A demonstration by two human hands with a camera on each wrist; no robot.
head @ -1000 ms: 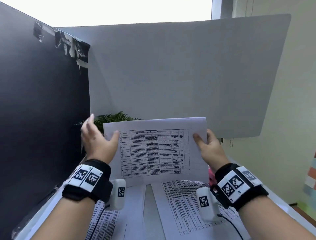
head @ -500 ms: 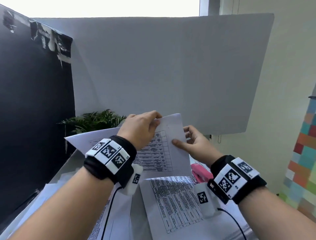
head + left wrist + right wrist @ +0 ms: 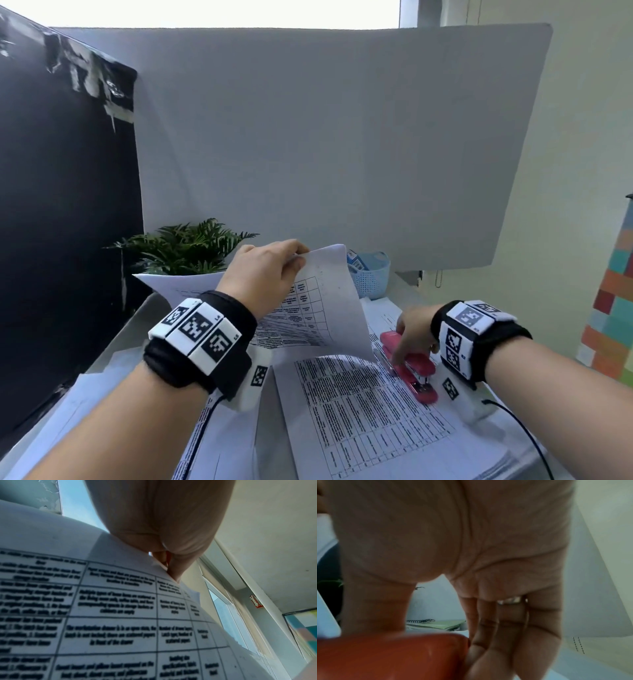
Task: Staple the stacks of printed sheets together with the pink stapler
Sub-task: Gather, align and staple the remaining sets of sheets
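Pink stapler, one, seemingly under right hand.

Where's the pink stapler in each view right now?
Head: pink stapler lower right, on the papers, under the right hand.
Left wrist: not in view.
Right wrist: bottom left, blurred, between thumb and fingers.
Shared landmark: the right hand.

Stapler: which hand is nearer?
Right. The right hand is on the stapler, thumb and fingers straddling it. The left hand is up and to the left, pinching the raised sheets.
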